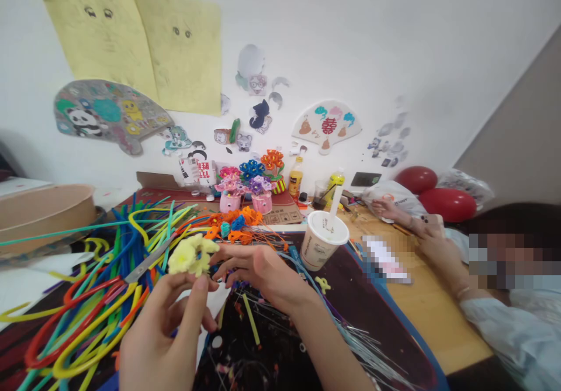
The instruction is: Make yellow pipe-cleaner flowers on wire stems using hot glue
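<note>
Pale yellow fuzzy flowers (186,256), apparently made of pipe cleaners, are pinched between the thumb and fingers of my left hand (164,327). Just to their right is my right hand (267,277), its fingers stretched out and apart. Its index fingertip reaches the edge of the flowers; whether it touches them I cannot tell. Below both hands, a short yellow strip (251,319) lies on the dark mat (350,286). A small yellow fuzzy piece (323,285) sits to the right of my right hand. Scissors (149,258) rest on the pipe cleaners (94,297) at left.
Orange and blue fuzzy flowers (236,224) lie beyond my hands. A lidded cup (323,245) with a straw stands right of them. Potted flowers (262,185) and bottles (296,177) line the back. Another person's arm (445,256) rests at the right, near red balloons (451,204).
</note>
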Tool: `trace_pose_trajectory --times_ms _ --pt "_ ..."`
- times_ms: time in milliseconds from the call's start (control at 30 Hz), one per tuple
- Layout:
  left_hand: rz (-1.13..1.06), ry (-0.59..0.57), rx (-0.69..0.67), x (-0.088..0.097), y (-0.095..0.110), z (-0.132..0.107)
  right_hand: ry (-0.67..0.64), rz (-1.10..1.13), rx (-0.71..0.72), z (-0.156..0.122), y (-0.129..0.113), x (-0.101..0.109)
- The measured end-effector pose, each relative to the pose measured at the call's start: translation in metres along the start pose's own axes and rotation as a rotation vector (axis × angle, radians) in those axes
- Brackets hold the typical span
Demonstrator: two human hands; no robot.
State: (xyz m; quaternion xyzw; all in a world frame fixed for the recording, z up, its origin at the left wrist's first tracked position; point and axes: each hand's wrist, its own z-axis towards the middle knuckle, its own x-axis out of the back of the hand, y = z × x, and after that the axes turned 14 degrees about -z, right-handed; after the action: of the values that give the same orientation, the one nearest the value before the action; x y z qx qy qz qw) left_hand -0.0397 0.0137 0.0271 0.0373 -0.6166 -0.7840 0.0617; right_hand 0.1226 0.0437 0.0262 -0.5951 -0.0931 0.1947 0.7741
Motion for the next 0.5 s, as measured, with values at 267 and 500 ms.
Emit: trace_pose_trajectory --times_ms 267,500 --pt "-0.089 0.047 -0.016 0.006 0.002 -0.005 -0.073 0.210 0.089 -0.004 -0.013 -0.004" --pt "-0.106 0.044 -0.022 0.008 -0.001 -0.007 -0.035 0.113 0.094 -0.004 -0.013 -0.004"
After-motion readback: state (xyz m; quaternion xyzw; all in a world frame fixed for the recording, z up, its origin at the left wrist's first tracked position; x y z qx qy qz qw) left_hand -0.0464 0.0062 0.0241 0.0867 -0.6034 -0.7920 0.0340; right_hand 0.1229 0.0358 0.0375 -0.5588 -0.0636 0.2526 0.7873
